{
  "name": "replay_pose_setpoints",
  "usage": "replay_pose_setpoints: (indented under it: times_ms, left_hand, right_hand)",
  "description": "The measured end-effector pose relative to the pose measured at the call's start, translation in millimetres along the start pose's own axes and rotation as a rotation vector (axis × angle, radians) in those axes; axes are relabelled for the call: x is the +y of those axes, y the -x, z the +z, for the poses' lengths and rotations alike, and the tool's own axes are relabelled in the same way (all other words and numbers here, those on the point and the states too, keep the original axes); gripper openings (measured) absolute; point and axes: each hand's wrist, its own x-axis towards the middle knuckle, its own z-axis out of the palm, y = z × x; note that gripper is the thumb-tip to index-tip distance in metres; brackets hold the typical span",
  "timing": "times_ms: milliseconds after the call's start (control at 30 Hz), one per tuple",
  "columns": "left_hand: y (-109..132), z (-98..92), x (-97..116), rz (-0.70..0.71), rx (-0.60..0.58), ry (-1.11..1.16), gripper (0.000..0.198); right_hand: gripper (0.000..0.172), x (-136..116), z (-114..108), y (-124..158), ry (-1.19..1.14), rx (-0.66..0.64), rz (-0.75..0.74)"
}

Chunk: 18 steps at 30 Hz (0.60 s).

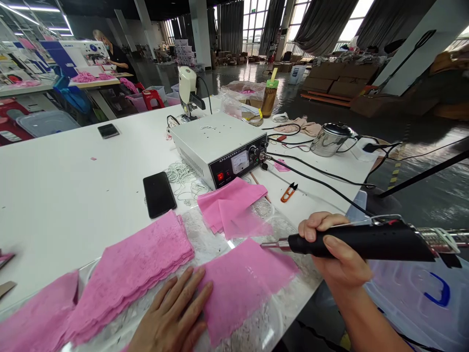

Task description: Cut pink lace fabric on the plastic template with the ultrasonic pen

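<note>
Pink cloth (245, 288) beside left hand (174, 313), tool (366, 241) in right hand (342, 266)

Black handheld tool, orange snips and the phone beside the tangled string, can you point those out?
Black handheld tool (384, 239): head view, on its black body.
Orange snips (287, 195): head view, on the orange handle.
Phone (159, 194): head view, mid-screen.

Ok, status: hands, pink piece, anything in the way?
Right hand gripping black tool, tip at pink piece. Left hand flat at its left edge. Pink stack close alongside.
</note>
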Motion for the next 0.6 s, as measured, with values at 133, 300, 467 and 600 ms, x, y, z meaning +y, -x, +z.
replay_pose_setpoints:
  times_ms: [133,300,467,600]
  left_hand:
    - [0,-3.3,-1,0.002,-0.018,-0.015,0.044]
    - [1,-1.8,-3,0.041,-0.019,-0.038,0.045]
    - [0,-0.7,-4,0.028,-0.008,-0.013,0.046]
    - [-2,-0.5,-3,0.030,-0.014,-0.023,0.046]
  right_hand:
    - [0.012,-3,-2,-1,-0.010,0.038,-0.005]
    - [0.013,-16,-18,1,0.016,0.118,-0.010]
    - [0.013,-24,-29,6,0.046,0.132,-0.006]
    - [0.013,-22,-26,8,0.039,0.100,-0.004]
